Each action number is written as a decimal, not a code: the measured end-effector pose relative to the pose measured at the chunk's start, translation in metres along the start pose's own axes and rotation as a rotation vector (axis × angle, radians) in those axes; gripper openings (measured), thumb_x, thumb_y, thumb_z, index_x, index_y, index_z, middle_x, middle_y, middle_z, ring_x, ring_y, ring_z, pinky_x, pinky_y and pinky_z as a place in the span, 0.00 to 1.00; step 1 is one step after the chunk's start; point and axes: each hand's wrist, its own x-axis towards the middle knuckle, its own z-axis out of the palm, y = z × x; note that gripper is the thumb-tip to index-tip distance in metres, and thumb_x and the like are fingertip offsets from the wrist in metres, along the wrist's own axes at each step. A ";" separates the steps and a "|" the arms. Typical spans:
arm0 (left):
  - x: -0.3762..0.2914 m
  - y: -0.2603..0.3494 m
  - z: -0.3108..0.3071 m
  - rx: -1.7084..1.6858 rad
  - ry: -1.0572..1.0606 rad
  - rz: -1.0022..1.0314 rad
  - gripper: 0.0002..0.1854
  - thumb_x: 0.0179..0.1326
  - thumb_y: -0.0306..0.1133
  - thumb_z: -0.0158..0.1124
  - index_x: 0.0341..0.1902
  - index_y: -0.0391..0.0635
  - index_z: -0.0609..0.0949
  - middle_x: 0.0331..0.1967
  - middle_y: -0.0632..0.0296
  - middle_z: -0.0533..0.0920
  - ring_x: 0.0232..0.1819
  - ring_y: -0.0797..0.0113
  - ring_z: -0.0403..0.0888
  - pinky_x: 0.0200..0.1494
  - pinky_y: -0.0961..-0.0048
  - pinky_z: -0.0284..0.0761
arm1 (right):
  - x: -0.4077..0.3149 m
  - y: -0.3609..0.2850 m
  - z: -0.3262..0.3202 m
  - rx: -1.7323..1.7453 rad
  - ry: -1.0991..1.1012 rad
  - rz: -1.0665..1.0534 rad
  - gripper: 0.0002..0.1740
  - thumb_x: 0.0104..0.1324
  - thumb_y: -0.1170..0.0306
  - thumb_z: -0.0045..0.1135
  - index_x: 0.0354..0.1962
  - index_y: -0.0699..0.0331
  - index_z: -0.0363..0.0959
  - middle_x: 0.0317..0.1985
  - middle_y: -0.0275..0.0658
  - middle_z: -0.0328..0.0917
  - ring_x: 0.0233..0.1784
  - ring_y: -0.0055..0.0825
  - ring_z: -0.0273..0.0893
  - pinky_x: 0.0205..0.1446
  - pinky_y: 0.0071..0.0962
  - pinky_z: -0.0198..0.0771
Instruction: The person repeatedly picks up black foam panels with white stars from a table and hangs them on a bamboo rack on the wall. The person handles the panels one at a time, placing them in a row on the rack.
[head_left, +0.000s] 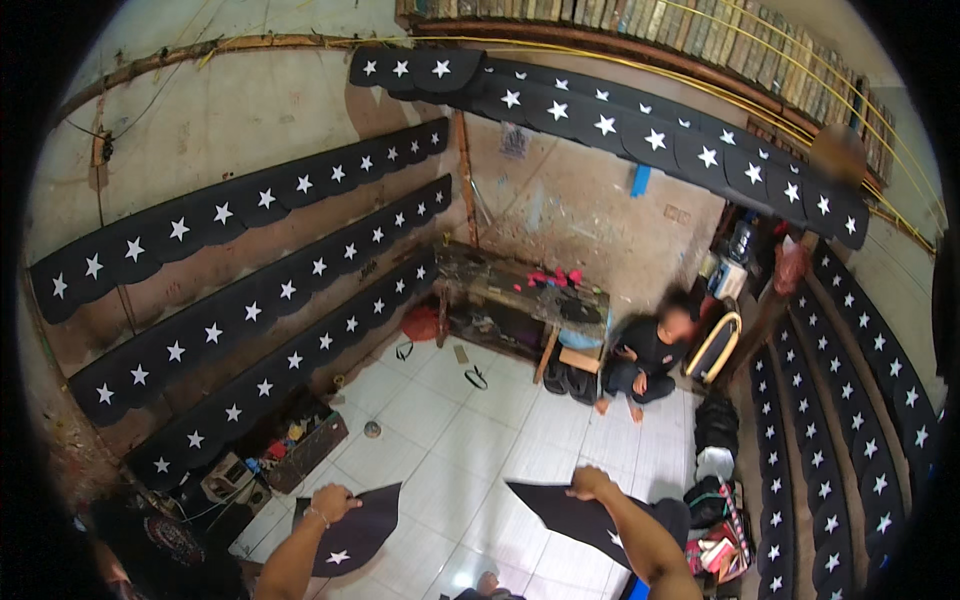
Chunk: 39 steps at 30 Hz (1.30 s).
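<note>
My left hand (335, 504), with a bracelet at the wrist, grips the upper edge of a black sheet piece (367, 529) with a white star near its lower end. At the right, my right hand (589, 484) is closed on the edge of another black sheet piece (551, 506), its white star partly hidden by my forearm. Both pieces hang above the white tiled floor, apart from each other. Rows of similar black pieces with white stars (251, 311) hang along the left wall, overhead and at the right.
A person (651, 352) sits on the floor by a wooden workbench (517, 289). Another person in black (172, 540) is at the lower left, near a wooden box of items (307, 450). Bags (716, 435) line the right side; a small round object (372, 429) lies on the tiles.
</note>
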 end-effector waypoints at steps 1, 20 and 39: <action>0.009 -0.006 0.012 0.011 0.014 -0.051 0.23 0.52 0.57 0.60 0.39 0.51 0.85 0.35 0.51 0.83 0.43 0.51 0.80 0.48 0.56 0.72 | 0.009 0.001 -0.001 -0.015 -0.041 0.025 0.27 0.53 0.53 0.63 0.41 0.67 0.76 0.45 0.50 0.77 0.50 0.46 0.75 0.50 0.41 0.72; 0.205 0.027 -0.062 -0.058 0.550 -0.149 0.17 0.54 0.45 0.62 0.30 0.40 0.81 0.25 0.43 0.79 0.31 0.43 0.78 0.33 0.54 0.72 | 0.216 0.015 -0.246 0.329 0.365 -0.148 0.22 0.50 0.58 0.65 0.21 0.75 0.75 0.24 0.59 0.74 0.30 0.50 0.77 0.38 0.41 0.70; 0.388 -0.039 -0.103 -0.197 0.458 -0.053 0.17 0.51 0.42 0.66 0.25 0.38 0.77 0.24 0.43 0.78 0.29 0.42 0.76 0.30 0.53 0.70 | 0.303 -0.023 -0.384 0.833 0.640 -0.140 0.19 0.50 0.71 0.70 0.38 0.70 0.74 0.22 0.26 0.71 0.25 0.13 0.64 0.30 0.18 0.61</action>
